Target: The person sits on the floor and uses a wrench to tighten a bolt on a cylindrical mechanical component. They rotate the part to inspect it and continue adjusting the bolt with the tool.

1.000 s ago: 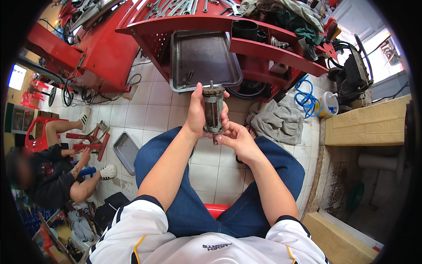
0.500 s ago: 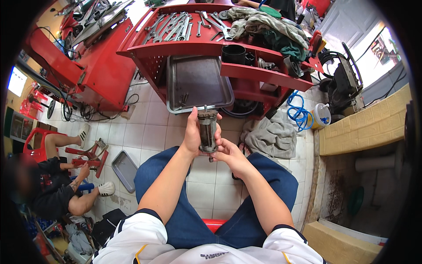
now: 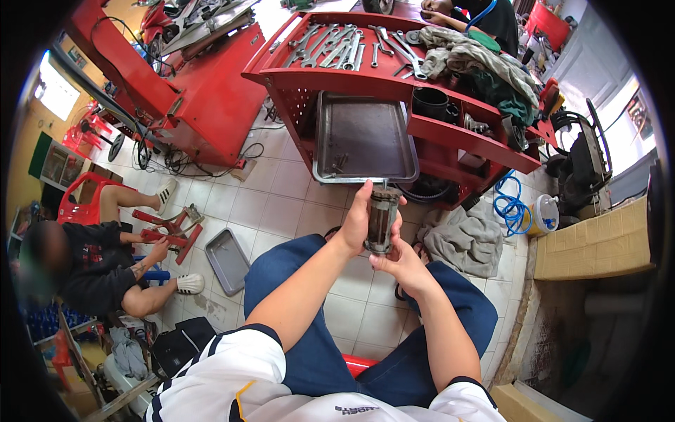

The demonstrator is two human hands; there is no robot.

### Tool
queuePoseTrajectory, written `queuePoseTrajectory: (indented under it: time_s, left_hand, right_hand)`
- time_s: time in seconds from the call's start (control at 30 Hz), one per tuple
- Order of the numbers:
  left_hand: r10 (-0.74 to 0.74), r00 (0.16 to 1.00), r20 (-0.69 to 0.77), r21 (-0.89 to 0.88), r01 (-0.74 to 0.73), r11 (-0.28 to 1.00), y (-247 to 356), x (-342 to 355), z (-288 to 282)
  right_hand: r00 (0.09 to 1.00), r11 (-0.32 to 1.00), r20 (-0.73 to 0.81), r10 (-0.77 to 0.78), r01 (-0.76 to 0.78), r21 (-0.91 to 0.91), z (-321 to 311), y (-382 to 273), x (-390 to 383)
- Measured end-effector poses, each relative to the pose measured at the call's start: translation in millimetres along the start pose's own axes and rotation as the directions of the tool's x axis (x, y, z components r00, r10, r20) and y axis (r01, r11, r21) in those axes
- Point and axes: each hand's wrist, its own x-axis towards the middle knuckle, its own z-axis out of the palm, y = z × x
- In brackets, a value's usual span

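The step in hand looks to be 2-handed work on a grimy metal cylinder (image 3: 382,221), held up off the floor beyond the person's lap and seen just below a metal tray's near edge. The left hand (image 3: 356,226) wraps the barrel, thumb on 1 side and fingers on the other; the right hand (image 3: 408,267) closes thumb and fingers at the lower end, though exactly what its fingertips pinch is hidden. The next move seems to call for a firm left hold, so that the right can work at that end.

The metal tray (image 3: 369,130) sits low in the red cart (image 3: 365,81), a few small dark parts (image 3: 339,163) near its near left corner. Wrenches (image 3: 334,46) fill the cart top's left side, cloths (image 3: 485,67) its right edge. The cart's front drawer (image 3: 450,130) carries a black cup (image 3: 430,102) at its left end and metal parts (image 3: 474,125) farther right.
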Motion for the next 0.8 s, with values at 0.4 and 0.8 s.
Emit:
queuePoseTrajectory:
  time_s: [0.4,0.8]
  left_hand:
    - [0.036,0.999,0.021,-0.006,-0.036,0.999,1,3,-2]
    - [0.053,0.999,-0.008,-0.013,-0.054,0.998,1,2,-5]
  right_hand:
    - [0.994,0.994,-0.021,-0.105,0.105,-0.029,-7,11,3]
    - [0.99,0.983,-0.091,-0.107,0.119,0.139,5,-3,-2]
